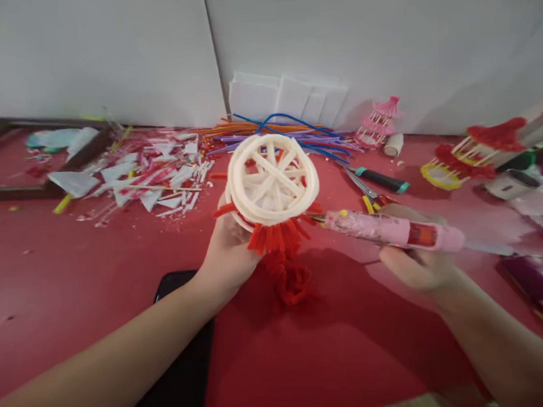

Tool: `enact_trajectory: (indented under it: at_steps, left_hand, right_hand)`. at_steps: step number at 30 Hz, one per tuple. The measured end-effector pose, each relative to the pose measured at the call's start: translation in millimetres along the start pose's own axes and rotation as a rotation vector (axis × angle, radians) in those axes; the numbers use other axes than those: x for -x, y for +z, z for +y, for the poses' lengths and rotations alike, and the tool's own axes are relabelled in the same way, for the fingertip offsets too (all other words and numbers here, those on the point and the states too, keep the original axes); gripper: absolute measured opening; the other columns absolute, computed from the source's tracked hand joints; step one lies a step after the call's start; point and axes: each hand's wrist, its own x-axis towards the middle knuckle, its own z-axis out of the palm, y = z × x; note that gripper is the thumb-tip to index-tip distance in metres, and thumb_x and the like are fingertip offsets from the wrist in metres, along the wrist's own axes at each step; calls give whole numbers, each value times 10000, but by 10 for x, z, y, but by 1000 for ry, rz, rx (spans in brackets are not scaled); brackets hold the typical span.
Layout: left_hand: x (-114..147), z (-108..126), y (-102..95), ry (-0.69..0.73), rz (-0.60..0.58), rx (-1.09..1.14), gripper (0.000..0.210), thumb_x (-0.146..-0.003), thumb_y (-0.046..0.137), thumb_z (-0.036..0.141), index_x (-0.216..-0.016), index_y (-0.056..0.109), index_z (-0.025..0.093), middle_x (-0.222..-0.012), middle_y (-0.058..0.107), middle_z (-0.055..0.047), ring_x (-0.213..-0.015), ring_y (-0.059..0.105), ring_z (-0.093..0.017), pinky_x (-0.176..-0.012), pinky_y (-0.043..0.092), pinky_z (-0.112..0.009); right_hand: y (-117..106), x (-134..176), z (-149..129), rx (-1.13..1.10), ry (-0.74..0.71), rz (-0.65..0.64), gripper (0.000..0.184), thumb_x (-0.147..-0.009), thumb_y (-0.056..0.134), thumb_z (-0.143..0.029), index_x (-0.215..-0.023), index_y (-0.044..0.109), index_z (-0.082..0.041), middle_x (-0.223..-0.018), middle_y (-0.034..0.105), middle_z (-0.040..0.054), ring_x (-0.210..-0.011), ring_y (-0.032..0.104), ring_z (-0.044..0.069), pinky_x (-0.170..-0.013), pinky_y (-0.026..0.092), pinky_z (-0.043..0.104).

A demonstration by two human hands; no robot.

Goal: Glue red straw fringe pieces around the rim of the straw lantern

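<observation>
In the middle of the view, a small tower-like craft made of pipe cleaners is tilted so its round cream base [273, 179] faces me. Crossed strips span the ring like spokes, and red pipe-cleaner fringe [277, 236] hangs below it. My left hand [232, 248] is closed around the craft's left side, its fingertips partly hidden behind it. My right hand [415, 260] grips a pink hot glue gun [373, 227], slightly blurred. The metal nozzle points left, close to the lower right rim of the base; whether it touches I cannot tell.
Scraps [160, 173] litter the left of the red table. Behind lie coloured pipe cleaners [290, 132] and white boards [288, 96]. A green-black cutter [382, 179], a pink pagoda [379, 123] and a red-yellow pagoda [476, 153] stand right. A black phone-like slab [179, 354] lies under my left arm.
</observation>
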Motion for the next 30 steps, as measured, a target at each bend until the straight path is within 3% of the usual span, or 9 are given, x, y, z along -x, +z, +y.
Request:
enact_trajectory:
  at_steps: [4, 7, 9, 18, 30]
  left_hand:
    - [-4, -8, -5, -6, 12, 14, 611, -580, 870, 225, -1146, 640, 230, -1111, 739, -90, -1295, 521, -300, -1152, 327, -436]
    - [-9, -3, -2, 19, 8, 8, 662, -537, 889, 218, -1149, 637, 250, -1114, 737, -73, -1304, 510, -310, -1157, 327, -437]
    - [-6, 7, 7, 21, 16, 4, 674, -531, 894, 232, -1151, 631, 250, -1125, 730, -79, -1318, 493, -316, -1157, 329, -437]
    - [-4, -4, 16, 60, -20, 73, 750, -525, 895, 197, -1208, 593, 255, -1205, 694, -90, -1326, 482, -322, -1125, 380, -469]
    - [-17, -2, 20, 76, 0, 36, 844, -515, 912, 308, -1268, 535, 238, -1221, 685, -123, -1306, 503, -329, -1111, 401, -445]
  right_hand:
    - [-11, -22, -45, 39, -101, 34, 106, -690, 532, -119, -668, 484, -212, -601, 469, -36, -508, 421, 93, -470, 326, 257]
    - [-8, -19, -90, 49, -118, 58, 167, -720, 534, -115, -847, 552, -221, -686, 582, -12, -577, 553, 128, -500, 424, 261]
    - [-4, -21, -118, 54, -127, 66, 154, -735, 536, -121, -844, 547, -229, -686, 595, -3, -598, 586, 144, -502, 448, 268]
    - [12, -52, -138, 139, -230, 24, 123, -731, 548, -128, -823, 523, -206, -717, 599, 18, -633, 621, 154, -529, 483, 271]
    - [21, -25, -136, 143, -193, 36, 130, -727, 549, -120, -790, 497, -221, -715, 578, 22, -597, 568, 149, -526, 460, 293]
